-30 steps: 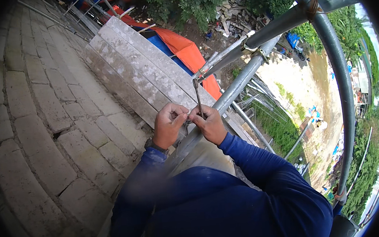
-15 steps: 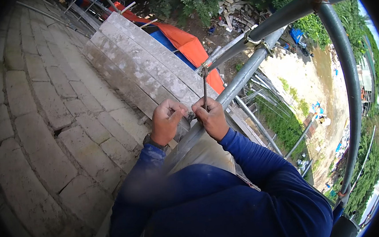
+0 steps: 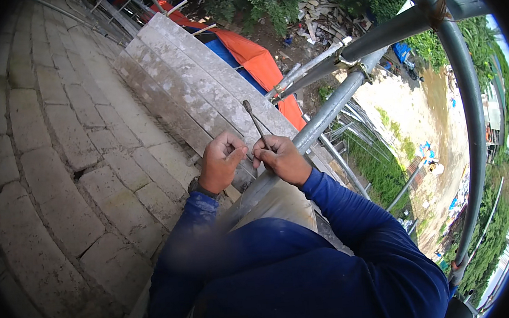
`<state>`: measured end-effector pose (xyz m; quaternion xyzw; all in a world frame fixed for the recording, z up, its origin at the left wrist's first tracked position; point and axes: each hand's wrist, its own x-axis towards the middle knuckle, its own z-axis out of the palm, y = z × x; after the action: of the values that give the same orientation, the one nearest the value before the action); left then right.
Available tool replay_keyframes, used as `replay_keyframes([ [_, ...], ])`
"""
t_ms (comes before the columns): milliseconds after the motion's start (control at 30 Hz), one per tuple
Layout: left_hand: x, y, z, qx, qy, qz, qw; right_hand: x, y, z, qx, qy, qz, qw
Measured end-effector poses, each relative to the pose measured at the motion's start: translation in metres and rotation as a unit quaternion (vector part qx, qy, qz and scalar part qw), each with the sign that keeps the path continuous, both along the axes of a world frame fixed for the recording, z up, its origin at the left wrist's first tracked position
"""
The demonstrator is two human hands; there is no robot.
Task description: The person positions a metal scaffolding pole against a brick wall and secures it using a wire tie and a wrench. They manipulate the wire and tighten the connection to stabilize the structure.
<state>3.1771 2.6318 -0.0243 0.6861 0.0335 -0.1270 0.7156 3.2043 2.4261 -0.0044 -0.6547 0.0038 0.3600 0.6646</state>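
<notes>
Left hand: my left hand is curled into a closed grip, fingers folded over something small I cannot make out; it sits just beside the rod's lower end.
Right hand: my right hand has its grip closed on the lower end of a thin metal rod, thumb and fingers pinched round it.
Rod: stands tilted, its small knobbed tip up and leaning toward my left, above both hands.
Where: both hands are close together, right over the grey scaffold pipe that runs slantwise away from my lap.
Pipe joint: farther up, a metal clamp ties that pipe to a crossing one.
Left side: brick wall of pale blocks, with a concrete slab beyond it.
Below: orange and blue tarp, rubble and green brush on the ground far down.
Clothing: blue long sleeves on both forearms.
</notes>
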Motion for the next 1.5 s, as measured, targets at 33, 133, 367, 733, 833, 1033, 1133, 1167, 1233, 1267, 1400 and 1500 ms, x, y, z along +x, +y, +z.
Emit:
replay_keyframes([
  [33, 0.0, 0.001, -0.001, -0.019, 0.006, 0.004, 1.0, 0.001, 0.0, -0.001, 0.022, 0.013, -0.008, 1.0],
  [133, 0.0, 0.003, -0.006, -0.065, 0.021, 0.019, 0.997, 0.002, 0.002, -0.004, 0.096, 0.059, -0.033, 0.993],
  [367, 0.0, 0.007, -0.004, -0.138, 0.042, 0.057, 0.988, -0.003, 0.011, -0.013, 0.244, 0.101, -0.085, 0.961],
  [733, 0.004, 0.012, 0.001, -0.161, 0.087, 0.043, 0.982, 0.01, 0.008, -0.013, -0.01, -0.125, 0.008, 0.992],
  [833, 0.004, 0.011, -0.002, -0.13, 0.074, 0.042, 0.988, 0.009, 0.007, -0.011, -0.052, -0.15, 0.024, 0.987],
  [1033, 0.004, 0.008, -0.002, -0.042, 0.031, 0.03, 0.998, 0.01, 0.009, -0.01, -0.073, -0.162, 0.035, 0.984],
  [1133, 0.003, 0.008, 0.002, -0.026, 0.028, 0.032, 0.999, 0.012, 0.01, -0.01, -0.076, -0.16, 0.046, 0.983],
  [1167, 0.003, 0.008, 0.003, -0.026, 0.027, 0.034, 0.999, 0.012, 0.011, -0.007, -0.081, -0.162, 0.051, 0.982],
  [1233, 0.001, 0.012, 0.001, -0.02, 0.033, 0.021, 0.999, 0.015, 0.012, -0.004, -0.093, -0.17, 0.063, 0.979],
  [1267, 0.0, 0.013, 0.001, -0.017, 0.036, 0.015, 0.999, 0.017, 0.012, -0.003, -0.1, -0.177, 0.069, 0.977],
  [1400, -0.004, 0.013, 0.014, 0.02, 0.078, 0.01, 0.997, 0.02, 0.016, -0.001, -0.115, -0.208, 0.078, 0.968],
  [1500, -0.01, 0.018, 0.012, 0.038, 0.083, -0.006, 0.996, 0.022, 0.021, 0.001, -0.107, -0.26, 0.08, 0.956],
])
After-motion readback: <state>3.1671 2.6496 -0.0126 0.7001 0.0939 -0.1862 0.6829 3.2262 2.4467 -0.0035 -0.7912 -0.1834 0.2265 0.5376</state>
